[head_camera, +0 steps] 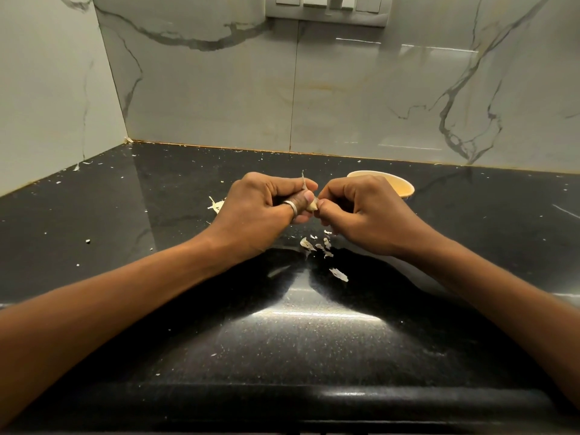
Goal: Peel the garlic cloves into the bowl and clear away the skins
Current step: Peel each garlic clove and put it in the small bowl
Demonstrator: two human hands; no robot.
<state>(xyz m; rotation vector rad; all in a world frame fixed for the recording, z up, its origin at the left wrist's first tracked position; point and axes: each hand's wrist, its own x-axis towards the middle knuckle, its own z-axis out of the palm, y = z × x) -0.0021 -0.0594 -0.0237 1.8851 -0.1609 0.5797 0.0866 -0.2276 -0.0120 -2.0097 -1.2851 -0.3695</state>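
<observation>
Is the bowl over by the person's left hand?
No, the bowl stands just behind the right hand, partly hidden by it.

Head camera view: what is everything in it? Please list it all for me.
counter: one, black speckled, across the foreground
wall: white tiles with grey veins, behind and left of the counter
switch plate: one, grey, top of the wall
bowl: one, pale yellow, on the counter, right of middle
garlic clove: one, cream, held above the counter's middle
skins: many scraps, whitish, scattered on the counter near the middle
ring: one, silver, on a thumb
left hand: one, wears the ring, grips the clove
right hand: one, pinches the clove's end
</observation>
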